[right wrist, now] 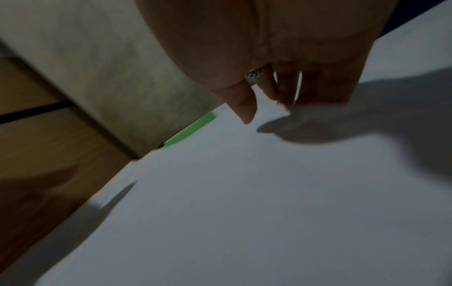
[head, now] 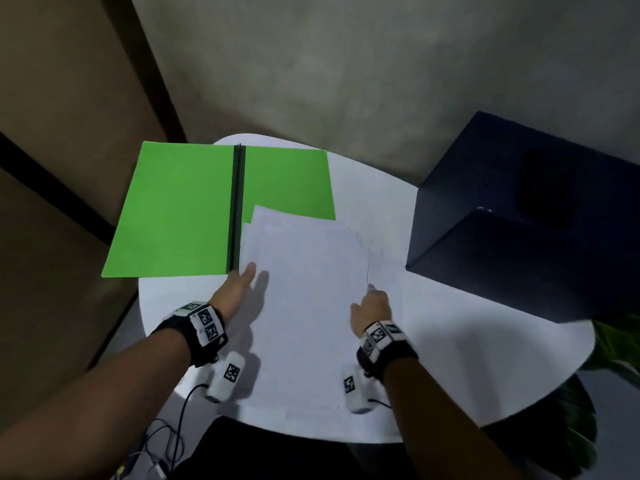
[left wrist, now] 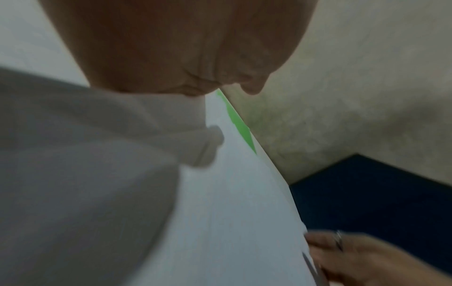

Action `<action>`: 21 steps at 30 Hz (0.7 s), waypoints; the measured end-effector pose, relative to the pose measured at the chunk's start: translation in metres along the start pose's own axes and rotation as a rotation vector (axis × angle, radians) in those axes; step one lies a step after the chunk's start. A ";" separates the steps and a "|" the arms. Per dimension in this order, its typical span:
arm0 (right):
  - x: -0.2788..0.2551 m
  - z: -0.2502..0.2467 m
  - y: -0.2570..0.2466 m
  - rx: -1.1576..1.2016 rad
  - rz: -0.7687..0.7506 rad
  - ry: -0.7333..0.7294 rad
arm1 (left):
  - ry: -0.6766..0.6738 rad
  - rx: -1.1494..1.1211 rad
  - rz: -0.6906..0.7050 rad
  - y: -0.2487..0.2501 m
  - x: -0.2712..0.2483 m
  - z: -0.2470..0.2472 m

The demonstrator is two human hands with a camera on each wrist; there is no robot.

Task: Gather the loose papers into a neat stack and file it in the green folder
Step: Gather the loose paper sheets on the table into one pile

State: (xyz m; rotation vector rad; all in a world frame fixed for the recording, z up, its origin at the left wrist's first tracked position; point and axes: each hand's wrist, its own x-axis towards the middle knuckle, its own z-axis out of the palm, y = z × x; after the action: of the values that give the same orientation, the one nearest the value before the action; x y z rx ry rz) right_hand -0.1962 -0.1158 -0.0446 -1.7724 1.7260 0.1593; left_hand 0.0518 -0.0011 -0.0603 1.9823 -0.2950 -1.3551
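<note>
The green folder [head: 180, 209] lies open at the table's far left, its dark spine [head: 236, 209] running down the middle. Several white papers [head: 304, 299] lie loosely overlapped in the middle, their far corners covering the folder's right half. My left hand [head: 247, 273] lies with straight fingers against the papers' left edge, just below the spine. At the right edge, my right hand [head: 372, 297] touches the sheets with its fingertips, thumb spread out. The wrist views show the papers [left wrist: 232, 193] [right wrist: 244, 193], slivers of folder [left wrist: 239, 123] [right wrist: 193, 129] and the hands [left wrist: 232, 85] [right wrist: 281, 96].
The round white table [head: 467, 358] is small, and the folder's left flap overhangs its edge. A dark blue box [head: 519, 220] stands at the right, close to the papers. Green plant leaves [head: 613, 344] show at the far right. Cables [head: 166, 434] hang below the near-left rim.
</note>
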 end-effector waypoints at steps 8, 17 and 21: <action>-0.011 0.001 0.002 0.289 0.051 -0.022 | 0.172 0.337 0.330 -0.001 -0.003 0.000; -0.034 -0.079 -0.023 1.046 -0.287 -0.031 | -0.074 -0.194 0.687 0.072 -0.066 -0.050; -0.060 -0.117 -0.042 1.166 -0.532 0.160 | -0.037 -0.273 0.862 0.107 -0.098 -0.054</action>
State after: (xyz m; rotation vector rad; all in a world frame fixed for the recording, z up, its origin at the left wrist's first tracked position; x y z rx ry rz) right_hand -0.2052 -0.1286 0.0926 -1.2343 0.9653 -1.0233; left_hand 0.0793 -0.0028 0.0922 1.3386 -0.8202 -0.8069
